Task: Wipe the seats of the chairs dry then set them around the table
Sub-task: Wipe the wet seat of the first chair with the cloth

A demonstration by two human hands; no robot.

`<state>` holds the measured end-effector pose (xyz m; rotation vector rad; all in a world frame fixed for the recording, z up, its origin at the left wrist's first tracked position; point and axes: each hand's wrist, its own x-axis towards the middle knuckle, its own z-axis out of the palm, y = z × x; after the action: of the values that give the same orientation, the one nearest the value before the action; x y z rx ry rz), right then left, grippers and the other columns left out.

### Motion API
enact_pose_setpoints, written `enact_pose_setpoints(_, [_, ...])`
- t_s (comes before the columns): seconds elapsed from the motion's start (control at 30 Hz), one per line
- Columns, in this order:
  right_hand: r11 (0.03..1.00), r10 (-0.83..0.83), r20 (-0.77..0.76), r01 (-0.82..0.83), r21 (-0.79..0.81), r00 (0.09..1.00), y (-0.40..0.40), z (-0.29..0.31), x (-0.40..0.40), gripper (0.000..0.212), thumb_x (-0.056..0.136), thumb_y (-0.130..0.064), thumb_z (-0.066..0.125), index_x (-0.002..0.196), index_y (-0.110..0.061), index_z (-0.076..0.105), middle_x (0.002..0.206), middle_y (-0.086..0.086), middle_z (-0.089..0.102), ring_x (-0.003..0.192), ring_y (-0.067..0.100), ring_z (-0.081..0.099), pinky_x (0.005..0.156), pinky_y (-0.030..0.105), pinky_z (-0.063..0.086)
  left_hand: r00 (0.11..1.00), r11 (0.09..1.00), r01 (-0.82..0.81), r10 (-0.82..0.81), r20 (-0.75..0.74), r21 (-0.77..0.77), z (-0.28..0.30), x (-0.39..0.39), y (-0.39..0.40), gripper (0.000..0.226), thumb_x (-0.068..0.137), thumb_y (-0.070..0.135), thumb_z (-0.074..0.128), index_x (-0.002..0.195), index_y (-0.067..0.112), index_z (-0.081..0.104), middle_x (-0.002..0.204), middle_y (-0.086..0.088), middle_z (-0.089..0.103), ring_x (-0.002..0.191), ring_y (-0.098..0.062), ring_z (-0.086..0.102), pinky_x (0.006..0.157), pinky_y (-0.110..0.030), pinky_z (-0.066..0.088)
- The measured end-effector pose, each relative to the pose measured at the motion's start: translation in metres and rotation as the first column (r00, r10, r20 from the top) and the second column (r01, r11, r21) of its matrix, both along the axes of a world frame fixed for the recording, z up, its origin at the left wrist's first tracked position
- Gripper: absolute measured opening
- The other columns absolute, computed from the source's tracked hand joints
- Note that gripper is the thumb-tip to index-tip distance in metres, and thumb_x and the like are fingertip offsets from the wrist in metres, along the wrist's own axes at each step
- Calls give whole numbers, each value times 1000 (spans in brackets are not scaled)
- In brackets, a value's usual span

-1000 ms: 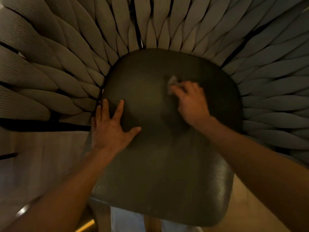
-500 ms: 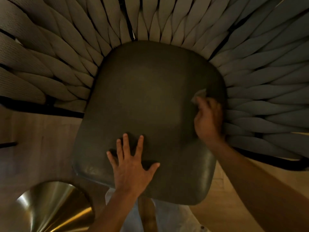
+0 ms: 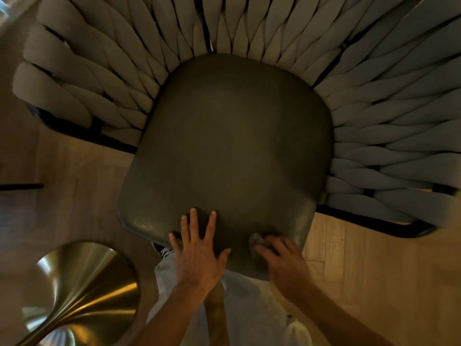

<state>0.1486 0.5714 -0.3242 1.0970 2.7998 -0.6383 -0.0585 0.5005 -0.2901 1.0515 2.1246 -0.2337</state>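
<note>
A dining room, likely in a home or restaurant: an upholstered chair (image 3: 224, 146) with a woven padded back fills the centre, standing on pale wooden flooring (image 3: 374, 270), with a brass pedestal base (image 3: 82, 290) lower left.

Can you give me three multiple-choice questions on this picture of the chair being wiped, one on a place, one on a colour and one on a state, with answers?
1. Where on the dark smooth padded seat is the small grey cloth?
A. back edge
B. front edge
C. centre

2. What colour is the shiny flared metal base on the floor?
A. gold
B. red
C. white

3. How does the left hand lie?
A. clenched in a fist
B. flat with fingers spread
C. pinching the cloth

Answers: 1 B, the right hand presses the cloth near the seat's front edge. 2 A, it gleams brassy gold. 3 B, its spread fingers rest on the seat.
</note>
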Motion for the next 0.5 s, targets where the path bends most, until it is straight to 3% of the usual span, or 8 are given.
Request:
enact_pose_setpoints(0.13, [964, -266, -86, 265, -18, 960, 80, -7, -23, 52, 70, 4, 67, 117, -18, 63, 110, 16, 58, 94, 39, 56, 80, 46, 53, 1000, 1000, -3, 3, 24, 5, 0, 1, -7, 87, 91, 64, 43, 145, 41, -22, 159, -8, -25, 147, -30, -20, 119, -54, -1])
enact_pose_setpoints(0.23, [869, -495, -78, 494, -30, 865, 121, -7, -62, 41, 81, 1, 56, 118, -16, 63, 116, 17, 53, 105, 39, 48, 86, 43, 46, 1000, 1000, -1, 0, 24, 22, -3, 0, -9, 84, 92, 62, 43, 148, 43, -17, 159, -6, -24, 147, -29, -19, 120, -52, -2])
enact_pose_setpoints(0.3, [832, -555, -93, 554, -36, 827, 133, -8, -96, 39, 83, -2, 54, 119, -14, 61, 117, 18, 51, 106, 38, 46, 90, 41, 41, 1000, 999, 17, -18, 21, 41, -4, -1, -13, 82, 93, 58, 43, 149, 43, -15, 159, -5, -23, 147, -29, -18, 120, -50, -2])
enact_pose_setpoints(0.37, [855, -518, -113, 517, -38, 848, 129, -7, -131, 39, 82, -3, 55, 119, -13, 62, 117, 19, 52, 102, 38, 48, 91, 41, 40, 999, 998, 36, -38, 33, 55, -1, -5, -18, 79, 95, 53, 45, 150, 43, -11, 161, -5, -20, 148, -28, -16, 118, -45, -6])
enact_pose_setpoints(0.43, [934, -358, -126, 354, -54, 925, 108, -4, -167, 43, 78, -2, 56, 118, -13, 64, 114, 18, 55, 96, 39, 50, 90, 41, 42, 997, 996, 60, -63, 50, 63, 2, -9, -25, 72, 97, 45, 45, 153, 40, -1, 162, -4, -14, 149, -27, -13, 114, -39, -9])
enact_pose_setpoints(0.5, [988, -134, -151, 121, -91, 979, 76, 2, -194, 43, 76, 1, 57, 116, -14, 66, 113, 16, 58, 94, 38, 51, 90, 42, 45, 997, 988, 50, -58, 55, 143, 5, -13, -38, 53, 97, 36, 46, 149, 36, 31, 163, -6, 7, 150, -27, -1, 119, -40, -1])
